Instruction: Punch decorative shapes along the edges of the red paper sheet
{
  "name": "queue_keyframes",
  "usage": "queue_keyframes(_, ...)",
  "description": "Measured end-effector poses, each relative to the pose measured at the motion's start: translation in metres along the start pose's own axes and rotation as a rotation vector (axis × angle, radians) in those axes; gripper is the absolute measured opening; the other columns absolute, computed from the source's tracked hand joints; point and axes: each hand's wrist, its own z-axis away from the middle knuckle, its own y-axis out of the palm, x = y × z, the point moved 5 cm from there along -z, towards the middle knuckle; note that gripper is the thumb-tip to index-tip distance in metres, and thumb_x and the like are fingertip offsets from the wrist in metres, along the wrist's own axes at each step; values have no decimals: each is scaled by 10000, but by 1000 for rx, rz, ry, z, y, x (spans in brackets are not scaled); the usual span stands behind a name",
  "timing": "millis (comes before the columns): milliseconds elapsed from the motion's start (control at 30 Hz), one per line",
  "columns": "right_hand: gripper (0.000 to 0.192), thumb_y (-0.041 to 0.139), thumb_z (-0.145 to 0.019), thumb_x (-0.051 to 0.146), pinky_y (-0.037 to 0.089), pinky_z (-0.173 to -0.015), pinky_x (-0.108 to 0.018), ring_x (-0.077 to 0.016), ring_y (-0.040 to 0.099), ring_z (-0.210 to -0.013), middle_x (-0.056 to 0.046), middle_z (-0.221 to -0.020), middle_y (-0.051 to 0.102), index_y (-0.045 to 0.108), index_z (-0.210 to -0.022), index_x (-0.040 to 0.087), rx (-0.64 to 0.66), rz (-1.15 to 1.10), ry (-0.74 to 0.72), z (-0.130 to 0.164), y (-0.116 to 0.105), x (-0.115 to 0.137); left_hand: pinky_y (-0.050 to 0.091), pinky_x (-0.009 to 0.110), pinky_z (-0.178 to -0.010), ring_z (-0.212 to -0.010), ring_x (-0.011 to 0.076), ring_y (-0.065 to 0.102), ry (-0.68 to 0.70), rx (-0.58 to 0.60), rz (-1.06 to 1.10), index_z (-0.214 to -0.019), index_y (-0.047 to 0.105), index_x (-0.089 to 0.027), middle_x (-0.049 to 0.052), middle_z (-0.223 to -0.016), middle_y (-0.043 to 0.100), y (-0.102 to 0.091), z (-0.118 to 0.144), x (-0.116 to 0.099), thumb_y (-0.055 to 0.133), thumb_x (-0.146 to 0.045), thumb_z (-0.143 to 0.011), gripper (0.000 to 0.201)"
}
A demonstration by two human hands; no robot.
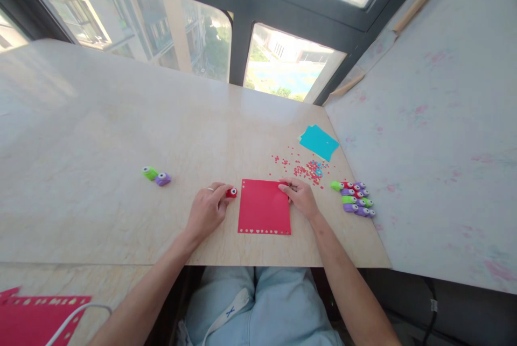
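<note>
In front of me lies a red sheet of paper [264, 206] with a row of small punched shapes along its near edge and a few holes at its far left corner. My left hand [208, 207], with a ring on one finger, grips a small red craft punch [231, 192] just left of the sheet. The punch and the paper are slightly apart. At the sheet's far right corner, my right hand [299, 195] pinches the paper between thumb and fingers.
Red and blue punched bits [309, 171] lie scattered beyond the sheet, near blue paper [319, 142]. Several coloured punches [355, 199] stand in rows by the right wall. Green [149, 173] and purple [163, 178] punches sit at left. More punched red paper [38, 319] lies lower left.
</note>
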Motion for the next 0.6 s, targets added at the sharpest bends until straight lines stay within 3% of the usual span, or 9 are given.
queue_keyframes(400,470,710,-726,514,449,-394,-215,-113,542,-477,-45,-713,690,728,-1012,142,49,-52,29,-7,6,0,482,308,-785,-861,184,628,-43,-12,45,-1045,640,-207,75,-1082,681,-2,1,0,470,-107,-832,290)
queue_keyframes(600,428,727,-720,502,494,-469,-254,-166,619,-579,-51,-739,708,736,-989,170,82,-116,31,-7,5,-2,475,300,-769,-863,180,628,-51,-15,51,-1030,642,-217,61,-1074,687,-2,1,1,475,-118,-864,256)
